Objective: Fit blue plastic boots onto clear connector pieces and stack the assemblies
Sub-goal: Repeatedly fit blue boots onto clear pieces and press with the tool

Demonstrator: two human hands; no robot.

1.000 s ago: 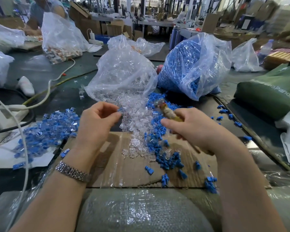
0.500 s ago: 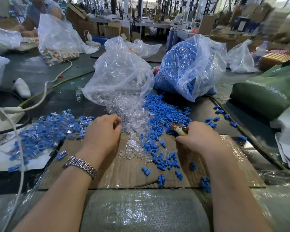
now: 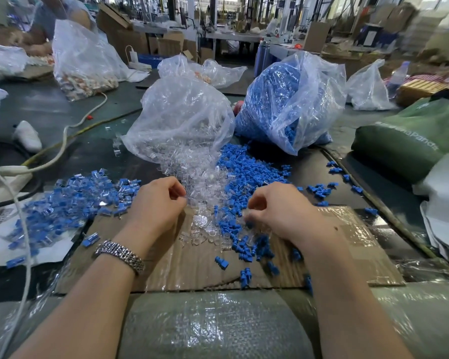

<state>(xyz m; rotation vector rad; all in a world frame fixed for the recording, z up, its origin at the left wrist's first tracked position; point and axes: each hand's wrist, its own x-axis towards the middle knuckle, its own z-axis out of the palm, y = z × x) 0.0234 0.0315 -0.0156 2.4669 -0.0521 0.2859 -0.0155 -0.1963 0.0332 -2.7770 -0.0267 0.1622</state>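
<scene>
surface [image 3: 62, 110]: dark green, pretty cluttered, with a taped cardboard sheet [image 3: 197, 265] laid flat right in front of the person
clear bag [image 3: 182, 120]: sat mid-surface, spilling clear connector pieces [image 3: 200, 182] toward the cardboard
blue bag [image 3: 290, 99]: just right of it, with loose blue boots [image 3: 246, 169] fanned out beside the clear pile
finished assemblies [image 3: 70, 198]: heaped off to the left, partly on white paper
left hand [image 3: 156, 203]: grip was curled at the edge of the clear pile, honestly couldn't tell if it held anything
right hand [image 3: 278, 208]: fingers were bent down into the mixed blue and clear bits, grip hidden too
wrist: metal watch [image 3: 119, 255] on the left
</scene>
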